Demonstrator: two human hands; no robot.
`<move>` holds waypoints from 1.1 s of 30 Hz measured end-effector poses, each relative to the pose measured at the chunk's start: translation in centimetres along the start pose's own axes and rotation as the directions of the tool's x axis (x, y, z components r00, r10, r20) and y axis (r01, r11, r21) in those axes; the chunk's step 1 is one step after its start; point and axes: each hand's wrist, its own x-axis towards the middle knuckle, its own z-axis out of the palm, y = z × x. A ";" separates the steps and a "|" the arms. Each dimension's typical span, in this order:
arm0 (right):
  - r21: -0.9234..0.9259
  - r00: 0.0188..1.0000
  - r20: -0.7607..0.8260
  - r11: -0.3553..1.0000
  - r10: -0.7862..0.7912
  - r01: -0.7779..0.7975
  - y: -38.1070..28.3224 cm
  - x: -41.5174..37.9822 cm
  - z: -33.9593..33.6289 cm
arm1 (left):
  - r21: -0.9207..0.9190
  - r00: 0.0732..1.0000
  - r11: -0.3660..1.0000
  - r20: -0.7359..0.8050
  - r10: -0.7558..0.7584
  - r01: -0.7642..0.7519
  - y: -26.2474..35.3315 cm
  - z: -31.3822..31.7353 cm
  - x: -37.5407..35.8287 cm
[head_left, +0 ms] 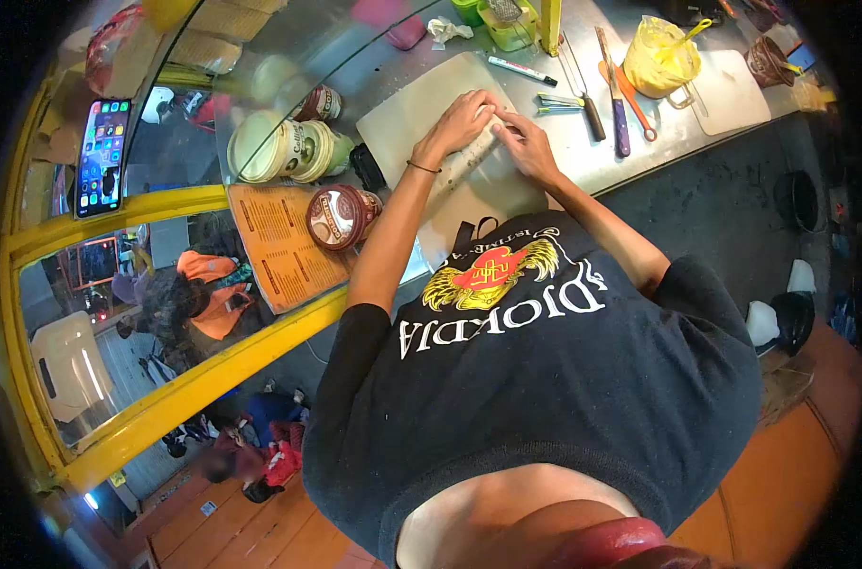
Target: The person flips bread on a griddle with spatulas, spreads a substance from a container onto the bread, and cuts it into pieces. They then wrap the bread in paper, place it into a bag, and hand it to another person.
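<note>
A pale, speckled roll-shaped item lies on a light board on the metal counter. My left hand, with a thin dark band at the wrist, is curved over its far part. Bent fingers of my right hand press against its right side, and the fingertips of both hands meet near its far end. The palms and part of the roll are hidden. Just beyond the board lies a marker; a bundle of thin green-and-white strips is to the right.
Knives, an orange utensil, a yellow-filled container and a white board are at right. Tubs, a brown-lidded jar and a menu sheet are left, beside a yellow frame and phone. People are visible beyond.
</note>
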 end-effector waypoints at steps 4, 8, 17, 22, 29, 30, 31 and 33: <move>-0.283 0.995 -0.094 0.959 -0.014 -0.014 1.8 0.7 0.1 | 0.293 0.973 0.938 -0.080 0.217 -0.185 0.0 0.1 0.1; -0.390 0.991 -0.095 0.920 -0.090 0.046 2.9 1.6 0.1 | 0.280 0.987 0.947 0.007 0.159 -0.155 0.1 0.0 0.2; 0.180 0.970 0.140 0.959 0.197 -0.220 1.7 3.0 -1.8 | 0.037 0.989 0.992 0.075 -0.125 0.122 0.7 -0.3 1.2; -0.771 0.946 0.154 0.564 -0.286 0.296 2.6 4.1 -7.9 | 0.064 0.993 0.992 0.027 -0.113 0.111 1.8 -0.2 1.1; -0.427 0.980 0.146 0.884 -0.137 0.188 2.5 4.3 -8.5 | 0.037 0.981 0.984 0.080 -0.176 0.174 1.6 -0.3 0.9; -0.350 0.964 0.267 0.932 0.005 0.092 2.0 4.5 -8.3 | 0.046 0.982 0.985 0.079 -0.170 0.167 1.7 -0.5 1.4; -0.291 0.931 0.365 0.951 0.008 0.106 1.4 4.2 -8.0 | 0.031 0.988 0.990 0.068 -0.141 0.140 1.6 -0.4 1.3; -0.397 0.896 0.423 0.861 -0.136 0.318 1.5 3.5 -6.7 | 0.019 0.990 0.993 0.076 -0.117 0.116 1.5 0.1 1.0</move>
